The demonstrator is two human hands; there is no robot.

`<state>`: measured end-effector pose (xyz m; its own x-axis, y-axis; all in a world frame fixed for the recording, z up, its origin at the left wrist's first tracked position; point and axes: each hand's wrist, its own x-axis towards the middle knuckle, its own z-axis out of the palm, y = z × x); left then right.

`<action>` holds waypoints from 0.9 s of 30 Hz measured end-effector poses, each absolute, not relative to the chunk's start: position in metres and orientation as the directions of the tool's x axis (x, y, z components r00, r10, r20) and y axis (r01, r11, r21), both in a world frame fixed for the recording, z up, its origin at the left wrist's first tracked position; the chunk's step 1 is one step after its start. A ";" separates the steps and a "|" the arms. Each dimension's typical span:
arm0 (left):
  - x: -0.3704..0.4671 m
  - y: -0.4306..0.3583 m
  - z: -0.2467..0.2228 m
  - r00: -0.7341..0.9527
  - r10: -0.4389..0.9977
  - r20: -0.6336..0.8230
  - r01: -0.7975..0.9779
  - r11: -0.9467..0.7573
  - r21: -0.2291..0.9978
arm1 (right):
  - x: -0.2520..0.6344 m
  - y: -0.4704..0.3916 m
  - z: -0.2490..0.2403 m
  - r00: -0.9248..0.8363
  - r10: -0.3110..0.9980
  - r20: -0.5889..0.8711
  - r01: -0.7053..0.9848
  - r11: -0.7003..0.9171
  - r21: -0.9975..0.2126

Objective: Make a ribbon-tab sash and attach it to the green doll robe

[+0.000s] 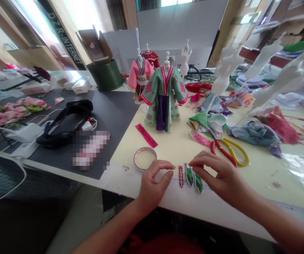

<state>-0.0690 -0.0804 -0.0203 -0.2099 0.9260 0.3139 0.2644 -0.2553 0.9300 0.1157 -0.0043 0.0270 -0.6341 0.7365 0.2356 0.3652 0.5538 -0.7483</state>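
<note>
My left hand point(155, 181) hovers over the table's front edge, thumb and index finger a little apart, with nothing visible between them. Just right of it lies a narrow red strip point(180, 177) with white beading and a pointed end. Two green pointed fabric pieces point(189, 175) with beaded borders lie alongside. My right hand point(218, 173) reaches over their upper ends, its thumb and fingers curved and slightly parted; whether the fingertips touch the green pieces I cannot tell. A roll of tape point(144, 158) rests behind my left hand.
A doll form in a green robe point(165, 95) stands behind the hands, near a pink-robed one point(139, 76). Scissors point(230, 151) with red and yellow handles lie right, beside fabric scraps point(207, 121). A pink-red strip point(146, 135), a black headband point(64, 123) and bare white forms point(226, 68) surround the workspace.
</note>
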 end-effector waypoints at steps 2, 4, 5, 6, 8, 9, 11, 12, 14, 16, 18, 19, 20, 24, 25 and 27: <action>-0.069 -0.082 -0.020 -0.208 0.929 0.305 0.212 -0.262 0.942 | 0.105 -0.014 0.029 -0.597 0.765 0.240 0.303 0.492 -0.816; -0.069 -0.084 -0.019 -0.196 0.937 0.288 0.156 -0.261 0.953 | 0.098 -0.019 0.028 -0.579 0.788 0.209 0.280 0.432 -0.857; -0.069 -0.084 -0.019 -0.190 0.941 0.281 0.130 -0.259 0.957 | 0.095 -0.020 0.027 -0.579 0.794 0.188 0.275 0.407 -0.871; -0.069 -0.085 -0.019 -0.187 0.943 0.274 0.108 -0.257 0.960 | 0.093 -0.020 0.025 -0.584 0.794 0.169 0.270 0.386 -0.882; -0.069 -0.087 -0.018 -0.182 0.949 0.256 0.078 -0.246 0.966 | 0.092 -0.020 0.021 -0.596 0.789 0.152 0.255 0.365 -0.895; -0.068 -0.087 -0.018 -0.182 0.952 0.245 0.067 -0.236 0.969 | 0.092 -0.020 0.019 -0.599 0.786 0.155 0.244 0.363 -0.899; -0.067 -0.088 -0.019 -0.177 0.959 0.223 0.052 -0.217 0.975 | 0.092 -0.021 0.016 -0.596 0.785 0.167 0.231 0.367 -0.901; -0.067 -0.088 -0.019 -0.173 0.961 0.214 0.046 -0.209 0.977 | 0.092 -0.022 0.015 -0.593 0.786 0.172 0.228 0.369 -0.901; -0.066 -0.089 -0.019 -0.161 0.965 0.205 0.035 -0.202 0.979 | 0.093 -0.023 0.015 -0.587 0.791 0.172 0.233 0.368 -0.900; -0.065 -0.090 -0.019 -0.150 0.969 0.198 0.024 -0.197 0.980 | 0.093 -0.025 0.016 -0.580 0.797 0.166 0.240 0.363 -0.900; -0.065 -0.091 -0.018 -0.144 0.971 0.189 0.011 -0.189 0.982 | 0.093 -0.025 0.016 -0.580 0.798 0.162 0.244 0.361 -0.900; -0.064 -0.091 -0.018 -0.144 0.972 0.185 0.005 -0.186 0.982 | 0.093 -0.025 0.016 -0.581 0.798 0.161 0.245 0.360 -0.900; -0.064 -0.091 -0.019 -0.145 0.973 0.182 -0.001 -0.184 0.983 | 0.092 -0.025 0.016 -0.581 0.798 0.161 0.246 0.360 -0.900; -0.063 -0.093 -0.020 -0.151 0.974 0.167 -0.022 -0.172 0.985 | 0.089 -0.024 0.014 -0.569 0.808 0.152 0.262 0.354 -0.898; -0.063 -0.093 -0.020 -0.149 0.975 0.163 -0.026 -0.169 0.985 | 0.088 -0.025 0.014 -0.563 0.813 0.149 0.269 0.351 -0.897; -0.062 -0.094 -0.020 -0.137 0.977 0.161 -0.021 -0.165 0.986 | 0.087 -0.026 0.014 -0.550 0.822 0.146 0.285 0.349 -0.893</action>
